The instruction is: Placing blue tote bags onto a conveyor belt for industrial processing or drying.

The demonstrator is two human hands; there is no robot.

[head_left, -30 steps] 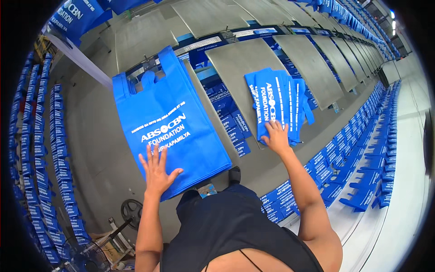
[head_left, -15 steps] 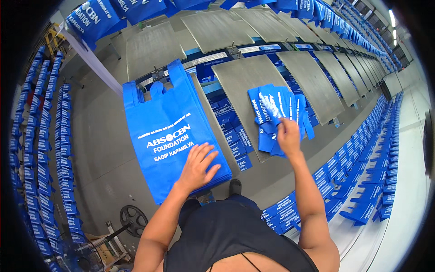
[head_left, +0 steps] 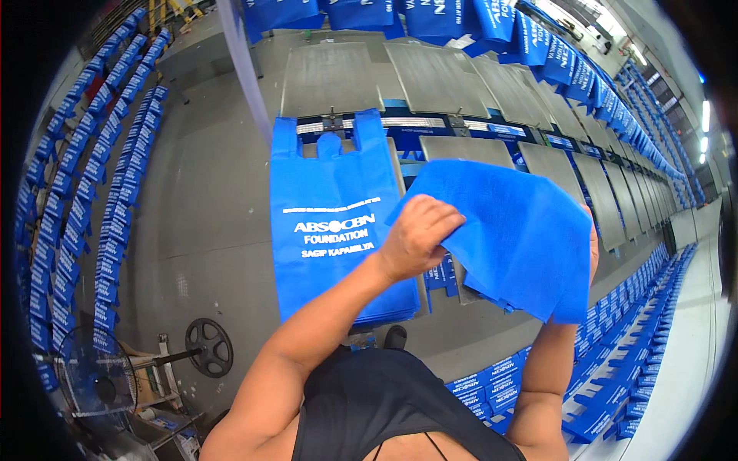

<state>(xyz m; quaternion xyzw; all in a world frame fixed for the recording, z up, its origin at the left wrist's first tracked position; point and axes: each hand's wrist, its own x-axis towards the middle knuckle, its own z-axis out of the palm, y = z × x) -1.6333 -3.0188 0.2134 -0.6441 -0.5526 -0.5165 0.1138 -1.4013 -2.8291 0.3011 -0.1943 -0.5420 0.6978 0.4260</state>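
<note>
At the far left, strings of blue bags [head_left: 127,180] run down into the dark rim, which cuts them off at the edge. Below them a wire-caged fan [head_left: 96,380] is hard to make out against the clutter, with a black handwheel [head_left: 208,347] beside it.

Next comes a flat stack of printed blue carrier bags [head_left: 330,280], handles pointing away from the person. How many there are cannot be told, and the grey board [head_left: 397,165] beneath shows mainly as a strip along the right.

The left forearm slants up and rightward from the lower edge, elbow bent, covering part of the stack's near right side. The left hand [head_left: 417,240] is raised, knuckles up, its fingers curled and clamped on the left edge of a blue fabric piece [head_left: 515,230]. This is lifted in front of the person, right of the stack, with no print on the side in view; its layered lower edge droops and hides much of the boards behind.

The right forearm rises steeply, passing behind a hanging corner. Only a sliver of the right hand [head_left: 593,244] shows past the fabric's right edge; how its fingers are set cannot be told.
</note>
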